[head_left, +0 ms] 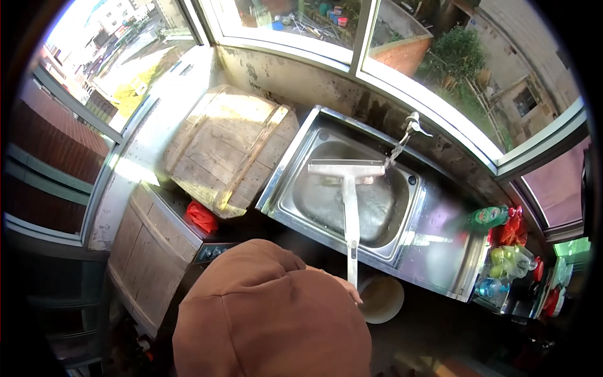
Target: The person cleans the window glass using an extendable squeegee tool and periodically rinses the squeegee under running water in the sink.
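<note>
A brown garment (270, 314) fills the lower middle and hides most of my arms. Past its right edge a small part of my left hand (349, 290) shows, at the lower end of the handle of a white squeegee (350, 217). The fingers look closed round that handle, though they are partly covered. The squeegee's wide head is up over the steel sink (286, 188), its handle slanting down across the sink's front edge. Of my right hand nothing can be seen. Just right of the visible hand, a round pale bucket (382, 300) stands low below the sink.
A steel tap (411, 129) rises behind the sink. Left of it lies a wooden board cover (232, 147), with a red plastic bag (201, 217) beneath. At the right are a green bottle (488, 217), bags and bottles. Windows (352, 56) enclose the counter.
</note>
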### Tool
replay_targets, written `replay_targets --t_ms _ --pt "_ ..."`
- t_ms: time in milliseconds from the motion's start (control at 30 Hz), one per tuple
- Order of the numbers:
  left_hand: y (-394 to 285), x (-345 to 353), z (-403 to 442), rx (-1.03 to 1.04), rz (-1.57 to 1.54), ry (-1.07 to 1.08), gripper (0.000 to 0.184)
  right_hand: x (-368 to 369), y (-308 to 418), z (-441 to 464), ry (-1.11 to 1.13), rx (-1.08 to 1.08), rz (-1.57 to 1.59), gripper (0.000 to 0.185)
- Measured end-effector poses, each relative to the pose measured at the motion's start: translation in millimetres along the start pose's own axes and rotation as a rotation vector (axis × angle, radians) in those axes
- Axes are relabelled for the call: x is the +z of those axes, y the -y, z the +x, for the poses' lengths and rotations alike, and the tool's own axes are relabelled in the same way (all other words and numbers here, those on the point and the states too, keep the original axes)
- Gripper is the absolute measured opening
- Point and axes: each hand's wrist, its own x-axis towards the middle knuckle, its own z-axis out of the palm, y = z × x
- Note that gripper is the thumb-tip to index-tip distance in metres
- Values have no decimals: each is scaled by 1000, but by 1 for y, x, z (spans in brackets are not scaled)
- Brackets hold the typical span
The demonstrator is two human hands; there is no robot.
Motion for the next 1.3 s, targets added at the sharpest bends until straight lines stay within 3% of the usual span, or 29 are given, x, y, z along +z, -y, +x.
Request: replay_targets --t_ms 300,367,433,500,633,700,733,767,800,900,1000,1033,1100,1200,1300 --pt "-48 -4 -72 227 57 -270 24 10 65 68 -104 -97 350 28" --pt "-80 -11 -110 377 125 -363 24 9 83 81 -130 -122 464 28" --pt "-132 -24 -155 669 284 -320 28 7 104 93 -151 -158 576 27" --pt "-195 10 -236 895 414 -306 27 3 127 102 -178 -210 682 27" --pt "-312 77 -355 1179 627 -383 43 -20 193 128 -255 -386 893 27" --pt "-367 111 -403 1406 781 -442 77 -48 245 149 -317 -542 985 27" --pt "-388 131 -421 1480 853 -518 83 -73 281 160 -353 -629 1016 27" --pt "-413 138 -433 1534 903 -601 79 -105 327 170 -436 -745 1012 30" --pt "-428 148 -436 1570 908 -696 76 -152 374 158 -313 -701 1102 28" --pt "-434 179 -435 1665 722 -700 73 -264 488 142 -255 -864 1230 31" --pt "-481 195 -459 1980 746 -1120 62 -341 571 158 -327 -1099 1244 36" --pt "-526 188 -478 2085 815 -1227 57 -364 590 152 -289 -1069 1224 39" --pt "-574 204 -517 2086 850 -1336 50 -396 621 144 -187 -1125 1298 42" --pt "-572 232 -553 1865 754 -1294 45 -419 648 145 -123 -1261 1329 41" --pt "-600 191 -548 1906 918 -1575 42 -406 663 177 -113 -1153 1325 47"
